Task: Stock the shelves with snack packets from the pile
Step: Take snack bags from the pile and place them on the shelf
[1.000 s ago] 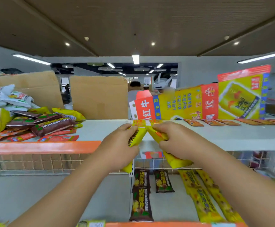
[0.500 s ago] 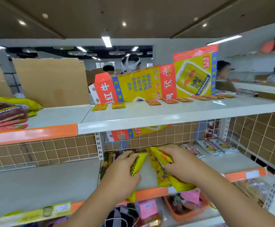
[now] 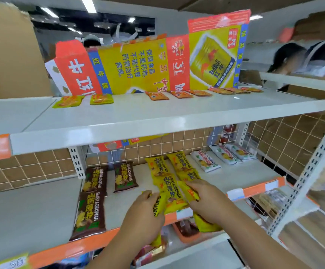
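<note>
Right hand (image 3: pixel 206 199) gripping packet (image 3: pixel 205 224), long, yellow

Your left hand (image 3: pixel 144 216) wraps the left yellow packet (image 3: pixel 156 205), so only 1 strip of lettering shows. Your right hand (image 3: pixel 206 200) covers the middle of the right yellow packet (image 3: pixel 206 226). Down below, the bottom-shelf goods (image 3: pixel 150 253) blur out behind your forearm. The price tag (image 3: pixel 12 264) is clipped by the lower edge, digits unreadable. The cardboard sheet (image 3: pixel 8 55) runs off the left edge.
</note>
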Demonstrator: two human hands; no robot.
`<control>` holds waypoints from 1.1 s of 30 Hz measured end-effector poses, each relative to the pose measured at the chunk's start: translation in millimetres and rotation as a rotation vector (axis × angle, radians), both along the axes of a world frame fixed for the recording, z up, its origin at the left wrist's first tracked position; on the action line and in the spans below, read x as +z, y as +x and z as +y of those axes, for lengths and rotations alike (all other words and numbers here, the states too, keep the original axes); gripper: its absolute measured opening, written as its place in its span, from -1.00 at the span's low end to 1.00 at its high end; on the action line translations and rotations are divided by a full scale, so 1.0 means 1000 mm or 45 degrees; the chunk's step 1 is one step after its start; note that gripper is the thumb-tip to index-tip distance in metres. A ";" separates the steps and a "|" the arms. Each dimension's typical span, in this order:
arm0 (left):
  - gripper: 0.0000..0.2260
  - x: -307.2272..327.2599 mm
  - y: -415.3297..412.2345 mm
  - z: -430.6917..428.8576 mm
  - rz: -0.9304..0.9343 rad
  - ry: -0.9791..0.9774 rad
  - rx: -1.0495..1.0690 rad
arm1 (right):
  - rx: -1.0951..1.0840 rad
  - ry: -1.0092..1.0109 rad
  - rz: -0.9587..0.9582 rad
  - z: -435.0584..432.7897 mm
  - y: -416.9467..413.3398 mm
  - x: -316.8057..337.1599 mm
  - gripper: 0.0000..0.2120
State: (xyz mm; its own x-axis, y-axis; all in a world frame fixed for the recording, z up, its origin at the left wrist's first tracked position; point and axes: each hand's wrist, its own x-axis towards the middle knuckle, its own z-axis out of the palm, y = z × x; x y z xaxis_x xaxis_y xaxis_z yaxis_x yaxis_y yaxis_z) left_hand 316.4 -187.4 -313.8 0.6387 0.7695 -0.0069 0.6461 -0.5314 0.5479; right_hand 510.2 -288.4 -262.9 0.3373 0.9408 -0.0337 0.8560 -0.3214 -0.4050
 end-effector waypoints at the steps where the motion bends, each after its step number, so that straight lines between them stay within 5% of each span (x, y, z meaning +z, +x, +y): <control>1: -0.42 -0.004 0.006 0.004 0.007 -0.009 -0.009 | -0.024 -0.004 0.001 0.003 0.005 -0.004 -0.36; 16: -0.43 -0.026 0.122 0.045 -0.037 0.099 0.196 | 0.019 -0.026 -0.103 0.091 0.107 -0.064 -0.36; 19: -0.42 -0.035 0.145 0.050 0.077 0.181 0.293 | 0.082 -0.036 -0.182 0.113 0.121 -0.076 -0.41; 24: -0.29 -0.055 0.163 0.038 0.317 0.230 0.369 | 0.100 -0.135 -0.151 0.109 0.121 -0.107 -0.17; 33: -0.28 -0.062 0.167 0.032 0.401 0.338 0.461 | 0.133 -0.095 -0.164 0.109 0.125 -0.113 -0.19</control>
